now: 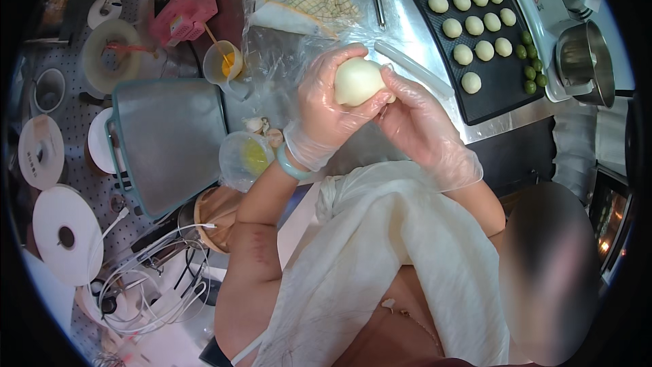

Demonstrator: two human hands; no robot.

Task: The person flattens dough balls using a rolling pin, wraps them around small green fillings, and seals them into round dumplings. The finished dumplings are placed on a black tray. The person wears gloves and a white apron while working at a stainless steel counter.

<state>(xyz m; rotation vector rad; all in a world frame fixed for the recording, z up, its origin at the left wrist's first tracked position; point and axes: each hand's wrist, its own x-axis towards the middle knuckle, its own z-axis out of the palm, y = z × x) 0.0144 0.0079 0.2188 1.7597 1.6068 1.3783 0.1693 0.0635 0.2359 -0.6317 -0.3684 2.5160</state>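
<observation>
A large, smooth, pale ball of dough rests in my left hand, which curls around it in a clear plastic glove. My right hand, gloved too, has its thumb and fingers at the ball's right side, where a small bit of dough bulges between the fingers. Up and to the right, a black baking tray holds rows of small round dough balls and a cluster of green balls. A translucent rolling pin lies between my hands and the tray.
A metal whisk and a plastic bag lie at the back. Left are a cup of orange-yellow liquid, a tub of yellowish liquid, eggshells and a teal-rimmed board. A steel bowl stands right; another person is lower right.
</observation>
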